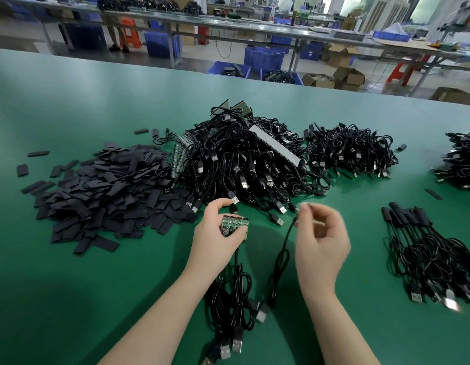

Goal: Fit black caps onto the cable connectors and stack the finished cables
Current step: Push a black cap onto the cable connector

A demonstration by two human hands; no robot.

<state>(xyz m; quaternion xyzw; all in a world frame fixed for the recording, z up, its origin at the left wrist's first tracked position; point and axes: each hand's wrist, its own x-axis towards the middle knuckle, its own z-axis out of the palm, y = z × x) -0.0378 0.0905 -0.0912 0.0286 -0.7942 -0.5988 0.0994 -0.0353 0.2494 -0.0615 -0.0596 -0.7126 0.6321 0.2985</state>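
Holding a row of small green circuit boards (235,225), still joined, between curled fingers of left hand (217,238); thin black cables (235,299) hanging from boards down onto smooth green table (70,299). Pinching one thin black cable (282,255) at its upper end with right hand (320,243), blurred, fingers bent. Lying flat at left, heap of matte black rectangular caps (104,191). Behind hands, tangled glossy pile of USB cables (244,159). At right, capped finished cables (423,248) laid side by side.
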